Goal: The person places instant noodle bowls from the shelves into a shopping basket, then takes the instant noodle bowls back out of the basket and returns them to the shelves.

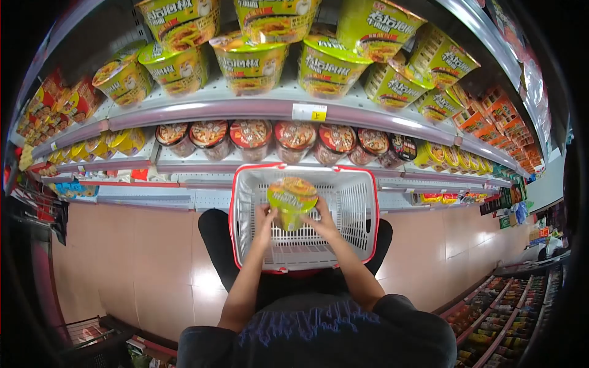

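Note:
Between my two hands is a green instant noodle cup [292, 197] with a picture on its lid, held tilted over a white basket [353, 236] with a red rim. My left hand [264, 222] grips the cup's left side, and my right hand [323, 221] closes on its right side. Below the cup, the slatted basket floor shows. The basket rests at my lap, between my knees.
Green noodle cups [250, 64] stand stacked on the upper shelf [208, 110] ahead. Red-lidded cups [297, 140] line the shelf below. A price tag [309, 112] hangs on the shelf edge. More racks [491, 319] stand behind on the right, above a tiled floor [141, 257].

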Tool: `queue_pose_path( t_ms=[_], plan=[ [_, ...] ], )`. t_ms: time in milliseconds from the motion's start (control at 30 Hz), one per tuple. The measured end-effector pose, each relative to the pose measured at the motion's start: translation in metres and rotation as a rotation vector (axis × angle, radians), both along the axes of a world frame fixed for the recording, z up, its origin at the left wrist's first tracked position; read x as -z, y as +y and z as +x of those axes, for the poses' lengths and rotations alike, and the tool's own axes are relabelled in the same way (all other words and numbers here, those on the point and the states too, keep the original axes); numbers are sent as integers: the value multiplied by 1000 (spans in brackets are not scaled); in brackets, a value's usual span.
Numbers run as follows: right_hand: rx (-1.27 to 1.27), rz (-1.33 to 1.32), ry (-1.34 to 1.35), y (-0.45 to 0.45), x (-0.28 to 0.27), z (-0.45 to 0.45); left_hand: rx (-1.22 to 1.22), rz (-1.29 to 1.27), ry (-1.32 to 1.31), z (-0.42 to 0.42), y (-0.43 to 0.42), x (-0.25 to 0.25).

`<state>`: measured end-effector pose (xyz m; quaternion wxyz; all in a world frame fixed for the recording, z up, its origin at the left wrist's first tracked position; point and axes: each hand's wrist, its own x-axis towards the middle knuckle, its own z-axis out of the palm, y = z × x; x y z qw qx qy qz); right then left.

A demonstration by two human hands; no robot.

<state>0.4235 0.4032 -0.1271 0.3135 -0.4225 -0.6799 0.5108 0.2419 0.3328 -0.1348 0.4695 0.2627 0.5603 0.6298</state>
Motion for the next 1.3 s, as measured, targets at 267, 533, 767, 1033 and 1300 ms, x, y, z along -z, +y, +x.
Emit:
queue_pose_path(
  t_ms=[267,533,767,1033,1300],
  plan=[
    [280,-437,431,4,-90,-4,88,230,488,8,-4,-81],
    [200,-271,477,-2,-109,-4,130,311,83,16,-13,-111],
    [72,-171,486,-10,-134,-3,121,321,125,10,-18,-109],
    [-73,-145,642,-19,-174,-5,138,261,-440,5,-35,-129],
    [-152,-124,855,-26,-192,-8,242,361,-809,5,-37,-123]
  ],
)
